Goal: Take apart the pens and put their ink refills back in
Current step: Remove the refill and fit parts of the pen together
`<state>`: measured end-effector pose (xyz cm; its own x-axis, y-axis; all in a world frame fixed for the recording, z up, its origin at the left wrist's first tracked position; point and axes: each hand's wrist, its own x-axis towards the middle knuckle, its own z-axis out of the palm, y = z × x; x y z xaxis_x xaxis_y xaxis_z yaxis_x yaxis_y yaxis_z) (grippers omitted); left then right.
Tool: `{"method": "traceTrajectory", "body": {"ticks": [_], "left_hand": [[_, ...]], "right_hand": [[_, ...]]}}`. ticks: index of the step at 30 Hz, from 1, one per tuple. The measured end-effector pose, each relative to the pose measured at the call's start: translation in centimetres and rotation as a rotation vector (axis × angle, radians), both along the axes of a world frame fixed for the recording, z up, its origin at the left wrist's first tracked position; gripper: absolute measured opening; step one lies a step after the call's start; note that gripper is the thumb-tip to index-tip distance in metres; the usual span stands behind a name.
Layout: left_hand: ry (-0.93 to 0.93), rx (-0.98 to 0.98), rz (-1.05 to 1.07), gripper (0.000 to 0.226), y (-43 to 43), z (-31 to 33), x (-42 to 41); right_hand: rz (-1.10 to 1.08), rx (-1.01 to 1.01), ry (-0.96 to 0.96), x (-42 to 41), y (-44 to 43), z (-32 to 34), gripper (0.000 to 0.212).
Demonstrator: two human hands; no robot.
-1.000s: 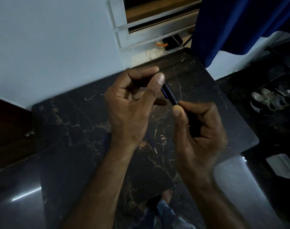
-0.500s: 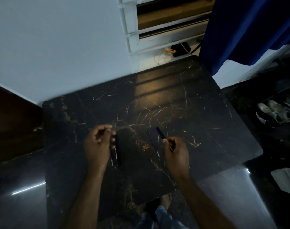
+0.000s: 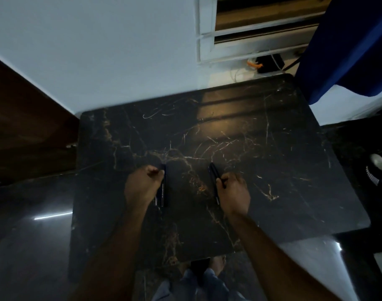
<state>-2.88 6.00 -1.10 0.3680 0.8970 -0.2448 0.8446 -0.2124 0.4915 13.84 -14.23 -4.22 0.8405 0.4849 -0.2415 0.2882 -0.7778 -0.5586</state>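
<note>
Setting parts down near the desk's (image 3: 272, 148) front edge, the left hand (image 3: 142, 187) curls loosely beside dark pen pieces (image 3: 162, 187); the right hand (image 3: 233, 192) pinches a pen barrel (image 3: 214, 172). Best keep pieces parallel, apart, against rolling.

1. A dim room in a home, by the look of it.
2. A black marble-patterned tabletop (image 3: 272, 148) stands against a pale painted wall (image 3: 98, 51).
3. A white-framed louvred window (image 3: 251, 35) sits above it, with a blue curtain (image 3: 342, 40) hanging at the right.
4. Shoes (image 3: 381, 168) lie on the dark glossy floor (image 3: 33, 235).
5. A charger and cables (image 3: 266, 64) rest below the window.
</note>
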Motion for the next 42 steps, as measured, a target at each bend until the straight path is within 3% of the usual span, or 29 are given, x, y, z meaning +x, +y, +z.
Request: {"method": "traceTrajectory", "body": {"ticks": [5,9,15,17,19,21,27,33,37,40,42], "left_hand": [[0.205,0.045,-0.007,0.036,0.4,-0.8,1.3],[0.247,0.037,-0.019,0.037,0.5,-1.2,1.3],[0.217,-0.029,-0.090,0.035,1.3,-0.4,1.6],[0.127,-0.090,-0.072,0.031,1.5,0.7,1.5],[-0.078,-0.147,-0.042,0.023,1.7,2.9,1.1],[-0.317,-0.191,-0.034,0.014,1.6,5.9,0.6],[-0.747,-0.232,-0.175,0.003,0.6,15.2,-0.9],[-0.902,-0.113,-0.372,0.016,0.4,21.3,-1.6],[-1.001,-0.075,-0.389,0.014,0.1,24.0,-1.0],[-1.069,-0.046,-0.398,0.024,-0.3,25.1,-1.2],[-1.106,-0.054,-0.392,0.017,-1.0,25.7,-1.4]], "right_hand": [[-0.029,0.031,0.025,-0.1,-0.4,0.5,0.017],[-0.072,0.156,0.037,-1.3,-0.7,1.9,0.008],[0.009,0.314,0.154,-6.6,1.8,4.2,0.017],[-0.010,0.383,0.186,-7.5,3.7,5.3,0.020],[0.053,0.388,0.187,-7.9,5.6,6.6,0.014],[0.166,0.387,0.201,-8.0,7.4,8.6,0.022],[0.190,0.755,0.352,-8.9,9.0,16.4,0.032],[0.218,0.881,0.339,-9.6,8.2,22.2,0.036],[0.269,0.926,0.169,-9.2,7.9,24.7,0.028],[0.281,0.941,0.145,-8.8,7.8,26.0,0.025],[0.330,0.992,0.173,-8.6,7.7,26.8,0.026]]}}
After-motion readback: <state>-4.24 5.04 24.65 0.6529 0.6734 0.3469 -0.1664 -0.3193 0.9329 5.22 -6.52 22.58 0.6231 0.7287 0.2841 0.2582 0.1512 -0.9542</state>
